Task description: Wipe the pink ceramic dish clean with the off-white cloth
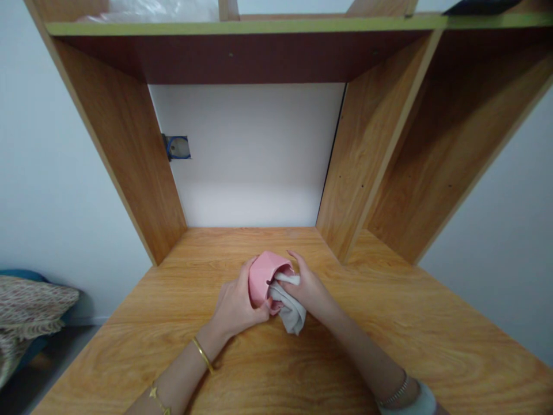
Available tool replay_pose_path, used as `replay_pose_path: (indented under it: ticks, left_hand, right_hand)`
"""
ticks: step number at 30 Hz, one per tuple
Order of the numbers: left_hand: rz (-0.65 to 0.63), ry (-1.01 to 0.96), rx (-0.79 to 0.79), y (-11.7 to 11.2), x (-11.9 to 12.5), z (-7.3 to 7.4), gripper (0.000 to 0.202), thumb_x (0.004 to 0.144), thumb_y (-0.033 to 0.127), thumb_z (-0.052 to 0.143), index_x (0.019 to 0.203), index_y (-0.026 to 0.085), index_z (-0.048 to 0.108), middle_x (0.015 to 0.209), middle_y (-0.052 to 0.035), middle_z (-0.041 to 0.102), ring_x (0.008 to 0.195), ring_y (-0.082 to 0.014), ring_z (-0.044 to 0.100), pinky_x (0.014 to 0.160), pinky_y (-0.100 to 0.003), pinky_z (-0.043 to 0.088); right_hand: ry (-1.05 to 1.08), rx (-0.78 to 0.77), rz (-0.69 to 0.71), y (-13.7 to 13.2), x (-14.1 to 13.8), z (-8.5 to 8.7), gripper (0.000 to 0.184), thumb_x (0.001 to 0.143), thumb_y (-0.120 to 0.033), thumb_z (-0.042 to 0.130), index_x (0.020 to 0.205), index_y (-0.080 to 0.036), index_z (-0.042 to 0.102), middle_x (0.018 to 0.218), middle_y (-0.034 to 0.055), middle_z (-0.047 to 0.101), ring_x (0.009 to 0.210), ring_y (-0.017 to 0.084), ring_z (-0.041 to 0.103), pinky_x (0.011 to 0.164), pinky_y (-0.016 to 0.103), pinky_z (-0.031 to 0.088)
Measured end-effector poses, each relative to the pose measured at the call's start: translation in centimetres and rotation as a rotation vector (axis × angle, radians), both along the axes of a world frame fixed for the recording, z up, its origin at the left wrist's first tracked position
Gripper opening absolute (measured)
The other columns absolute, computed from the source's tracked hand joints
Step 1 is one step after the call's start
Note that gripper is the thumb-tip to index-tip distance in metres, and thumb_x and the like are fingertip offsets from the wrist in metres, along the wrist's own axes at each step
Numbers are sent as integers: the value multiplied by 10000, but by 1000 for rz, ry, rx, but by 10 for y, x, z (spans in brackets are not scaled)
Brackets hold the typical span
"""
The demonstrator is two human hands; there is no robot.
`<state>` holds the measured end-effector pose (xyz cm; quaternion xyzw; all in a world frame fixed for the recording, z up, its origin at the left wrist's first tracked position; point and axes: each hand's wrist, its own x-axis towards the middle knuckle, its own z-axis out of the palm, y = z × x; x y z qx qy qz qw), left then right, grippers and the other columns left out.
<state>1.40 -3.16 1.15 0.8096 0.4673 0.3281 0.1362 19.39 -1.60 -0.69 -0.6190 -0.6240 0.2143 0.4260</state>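
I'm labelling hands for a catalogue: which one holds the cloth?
The right hand. It holds the grey cloth at the opening of the pink container, while the left hand grips that container's outside.

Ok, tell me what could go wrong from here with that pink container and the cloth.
The pink container is held with its opening turned toward the right hand, so it might slip if the left hand loosens. The pale gray cloth is bunched partly inside the opening and could catch on the rim, perhaps tugging the container sideways.
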Motion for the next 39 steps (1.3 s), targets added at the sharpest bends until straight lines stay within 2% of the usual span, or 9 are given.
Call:
replay_pose_path:
  ticks: [5, 19, 23, 27, 30, 34, 39]
  left_hand:
    - [8, -1, -7, 1, 0, 0, 776, 673, 482, 551, 1305, 150, 246, 909, -85, 630, 720, -247, 605, 665, -355, 451]
    - [-9, 49, 16, 2, -5, 3, 715, 661, 464, 566, 1257, 169, 305, 921, -72, 632, 775, -255, 613, 709, -361, 458]
    - [-27, 52, 19, 1, -5, 6, 776, 612, 495, 603, 1251, 158, 323, 897, -82, 634, 764, -267, 611, 704, -373, 455]
    - [-48, 38, 26, 1, -4, 7, 796, 581, 511, 620, 1242, 161, 348, 906, -93, 634, 763, -274, 613, 707, -378, 455]
    - [-52, 40, 32, 2, -5, 5, 789, 586, 506, 611, 1248, 171, 345, 921, -88, 633, 766, -269, 614, 708, -371, 458]
    - [-53, 13, 12, 3, -6, 1, 711, 654, 479, 548, 1255, 154, 349, 931, -99, 634, 760, -266, 614, 719, -386, 459]
    - [-75, -103, -5, 5, -8, 0, 675, 686, 470, 528, 1256, 157, 350, 1091, -108, 584, 901, -250, 582, 816, -360, 439]
  right_hand:
    - [-29, 4, -4, 1, 1, -2, 685, 594, -218, 643, 1235, -208, 398, 765, 19, 626, 567, 141, 537, 525, 232, 380]
    - [-59, -45, 11, -9, -3, 12, 708, 624, -252, 634, 1274, -209, 355, 668, -12, 599, 500, 126, 506, 477, 212, 353]
    - [-115, -59, 30, -9, -3, 12, 706, 622, -231, 618, 1275, -208, 351, 741, 20, 628, 584, 162, 552, 525, 237, 376]
    - [-74, -34, 101, -10, -3, 9, 626, 605, -149, 588, 1200, -224, 410, 904, 42, 638, 753, 185, 586, 638, 260, 407]
    - [-34, -32, 159, -11, -2, 8, 558, 598, -103, 557, 1130, -222, 439, 931, 35, 635, 817, 184, 583, 691, 269, 411]
    - [45, -30, 209, -11, -1, 10, 472, 618, -84, 516, 1066, -215, 448, 854, 11, 634, 737, 156, 581, 649, 254, 420]
    - [126, -35, 190, -10, -3, 12, 408, 650, -117, 490, 1040, -219, 430, 700, -39, 592, 562, 120, 529, 519, 220, 394]
